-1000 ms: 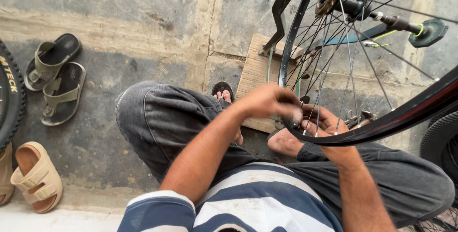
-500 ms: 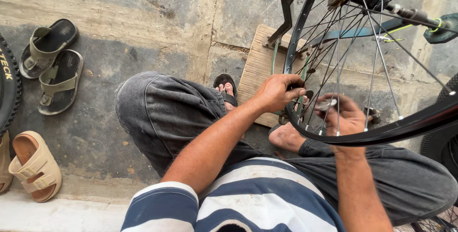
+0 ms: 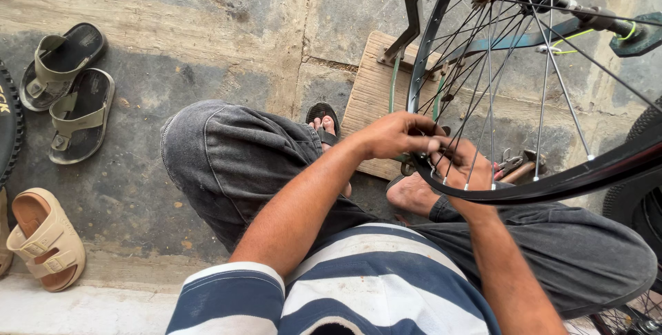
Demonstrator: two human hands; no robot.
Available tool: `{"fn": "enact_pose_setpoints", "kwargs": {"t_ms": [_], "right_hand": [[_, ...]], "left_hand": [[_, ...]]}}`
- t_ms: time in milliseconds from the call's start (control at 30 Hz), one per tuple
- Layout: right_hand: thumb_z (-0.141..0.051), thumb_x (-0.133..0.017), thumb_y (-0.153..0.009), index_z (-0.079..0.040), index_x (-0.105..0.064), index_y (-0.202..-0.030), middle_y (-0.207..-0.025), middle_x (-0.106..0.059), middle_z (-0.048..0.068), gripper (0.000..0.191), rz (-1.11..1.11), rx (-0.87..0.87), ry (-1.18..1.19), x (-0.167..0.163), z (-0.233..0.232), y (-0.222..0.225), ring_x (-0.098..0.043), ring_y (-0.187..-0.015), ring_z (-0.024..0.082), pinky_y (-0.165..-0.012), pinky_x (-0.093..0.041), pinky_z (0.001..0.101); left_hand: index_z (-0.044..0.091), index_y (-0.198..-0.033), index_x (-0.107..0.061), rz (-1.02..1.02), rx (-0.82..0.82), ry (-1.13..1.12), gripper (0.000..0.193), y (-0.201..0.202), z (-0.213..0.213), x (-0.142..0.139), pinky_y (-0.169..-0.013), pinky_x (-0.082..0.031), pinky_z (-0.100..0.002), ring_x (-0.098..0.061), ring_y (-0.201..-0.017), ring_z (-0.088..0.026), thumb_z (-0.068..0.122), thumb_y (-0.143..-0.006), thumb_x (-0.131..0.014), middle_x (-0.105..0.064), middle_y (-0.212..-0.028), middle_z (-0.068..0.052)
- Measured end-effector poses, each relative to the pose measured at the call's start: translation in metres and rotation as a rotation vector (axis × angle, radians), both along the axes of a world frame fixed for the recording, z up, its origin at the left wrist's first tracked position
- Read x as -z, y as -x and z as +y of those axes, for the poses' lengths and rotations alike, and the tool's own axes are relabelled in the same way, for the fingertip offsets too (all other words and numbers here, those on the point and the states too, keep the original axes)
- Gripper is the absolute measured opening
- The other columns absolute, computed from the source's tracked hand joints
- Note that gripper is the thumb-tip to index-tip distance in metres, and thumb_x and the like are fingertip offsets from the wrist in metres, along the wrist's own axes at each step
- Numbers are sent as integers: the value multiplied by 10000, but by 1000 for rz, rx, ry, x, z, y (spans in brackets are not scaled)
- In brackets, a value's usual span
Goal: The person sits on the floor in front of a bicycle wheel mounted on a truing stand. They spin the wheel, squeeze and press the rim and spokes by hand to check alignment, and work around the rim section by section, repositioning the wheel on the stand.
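A: Light?
B: Soft, even daylight, fairly bright, no glare. Only faint shadows on the concrete floor [image 3: 207,52], darkest under the knees.
A: Sharpness?
B: Mostly crisp. Left hand [image 3: 396,135] and right hand [image 3: 463,163] slightly motion-blurred. Wheel rim [image 3: 552,187] close to lens, a bit soft. Wide-angle bending at the edges.

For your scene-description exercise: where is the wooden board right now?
In the head view, the wooden board lies flat on the concrete floor, right of centre, under the bicycle wheel, just beyond the person's sandalled foot and left hand.
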State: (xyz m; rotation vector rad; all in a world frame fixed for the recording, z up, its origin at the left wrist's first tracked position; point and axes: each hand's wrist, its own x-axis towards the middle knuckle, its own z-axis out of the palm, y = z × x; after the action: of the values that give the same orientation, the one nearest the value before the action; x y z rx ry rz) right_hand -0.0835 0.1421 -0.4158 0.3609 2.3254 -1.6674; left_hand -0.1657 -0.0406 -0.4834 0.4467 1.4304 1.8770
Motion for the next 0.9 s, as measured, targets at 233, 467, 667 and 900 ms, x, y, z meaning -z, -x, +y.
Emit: {"fn": "enact_pose_setpoints", "kwargs": {"t_ms": [233,467,667,900], "right_hand": [[-166,-761,-862,-120,-749,-1018,-924,-709,141,164,746,-521,-885,-23,3,-37,-694,-783,287,-666,-523,391],[-166,-761,-941,-57,-728,-892,-811,-663,122,123,591,-451,-972,-8,-13,-30,-655,-717,336,-633,-489,454],[-147,-728,-913,-94,-739,-1008,-902,-715,103,110,515,-271,-682,-79,2,-46,-693,-767,319,-675,-524,409],[-148,-763,-892,-63,-717,-951,-857,-695,130,112,600,-309,-780,-36,-4,-38,-685,-747,355,-673,-513,458]], "left_hand": [[17,-1041,-688,140,12,19,338,-10,16,2,-823,-577,-378,-715,-917,-226,258,-852,-830,-777,-967,-109],[41,-1091,-676,454,-205,755,448,-20,25,-47,-797,-532,-491,-698,-925,-381,417,-871,-779,-736,-935,-175],[96,-1244,-678,-328,256,-291,419,-6,-11,-49,-753,-540,-280,-652,-842,-117,354,-920,-740,-730,-1011,-23],[51,-1014,-755,286,-60,488,490,-23,22,-45,-743,-526,-395,-687,-868,-239,493,-819,-830,-733,-905,-92]]}}
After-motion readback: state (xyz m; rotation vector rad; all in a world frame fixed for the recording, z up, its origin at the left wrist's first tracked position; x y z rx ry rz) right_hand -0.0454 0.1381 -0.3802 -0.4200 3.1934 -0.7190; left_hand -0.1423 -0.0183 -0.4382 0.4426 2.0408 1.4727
